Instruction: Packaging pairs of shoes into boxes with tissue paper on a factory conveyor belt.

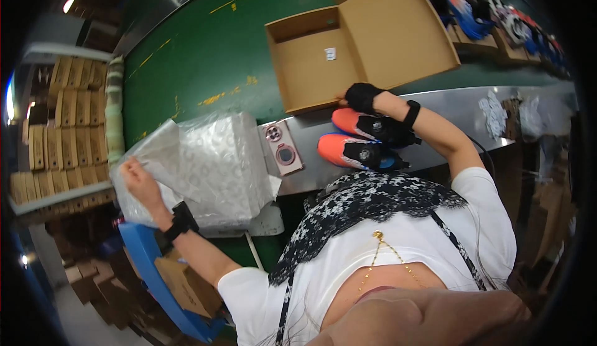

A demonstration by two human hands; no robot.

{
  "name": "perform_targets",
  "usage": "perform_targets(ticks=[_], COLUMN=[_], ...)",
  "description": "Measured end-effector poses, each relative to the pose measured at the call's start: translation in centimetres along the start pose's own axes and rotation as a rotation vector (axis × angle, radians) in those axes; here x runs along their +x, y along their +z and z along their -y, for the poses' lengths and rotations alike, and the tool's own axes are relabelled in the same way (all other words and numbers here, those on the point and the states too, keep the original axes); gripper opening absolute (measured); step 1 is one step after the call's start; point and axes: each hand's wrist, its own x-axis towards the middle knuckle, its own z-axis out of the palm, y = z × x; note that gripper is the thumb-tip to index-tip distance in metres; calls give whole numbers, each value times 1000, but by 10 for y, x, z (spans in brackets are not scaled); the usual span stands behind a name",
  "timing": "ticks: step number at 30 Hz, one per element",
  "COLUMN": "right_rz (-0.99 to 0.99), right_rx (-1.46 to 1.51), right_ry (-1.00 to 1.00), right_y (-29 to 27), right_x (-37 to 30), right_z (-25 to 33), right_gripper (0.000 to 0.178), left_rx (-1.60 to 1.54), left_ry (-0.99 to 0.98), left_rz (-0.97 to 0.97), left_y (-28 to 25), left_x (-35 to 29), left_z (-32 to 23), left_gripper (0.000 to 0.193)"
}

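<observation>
Left of the open box [311,75], the left hand [142,184] pinches plastic sheeting [214,150], probably light, slippery, best held edgewise; right hand [362,98] grip indeterminable.

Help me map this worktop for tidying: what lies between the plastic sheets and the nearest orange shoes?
In the head view, a pink phone lies between the plastic sheets and the orange shoes, with bare metal from phone to shoes.

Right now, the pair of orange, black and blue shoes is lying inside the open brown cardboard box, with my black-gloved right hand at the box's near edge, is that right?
Not quite: the orange, black and blue shoes lie outside the open brown cardboard box, on the grey metal table edge, as the head view shows. The black-gloved right hand is at the box's near edge.
</observation>
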Motion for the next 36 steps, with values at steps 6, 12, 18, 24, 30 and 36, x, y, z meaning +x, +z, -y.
perform_targets(ticks=[6, 12, 18, 24, 30, 36], right_rz=[-292, -1141, -1676, -1930, -1698, -1058], right_rx=[617, 476, 67, -214, -222, -502], right_ry=[-377, -123, 207, 483, 640, 17], right_y=[-94, -106, -184, -192, -185, -83], right_x=[-39, -4, -104, -174, -187, -165], right_z=[137, 97, -6, -90, -65, 28], right_gripper=[95, 78, 56, 55, 67, 38], left_rx=[-716, -1202, -333, 125, 63, -1186], left_ry=[101, 191, 714, 647, -270, -1204], left_rz=[78, 481, 350, 438, 330, 1109], left_y=[75, 153, 197, 252, 273, 310], left_x=[7, -8, -39, -37, -24, -57], left_z=[-180, -282, -260, -166, -108, -84], left_gripper=[12, 23, 52, 59, 90, 66])
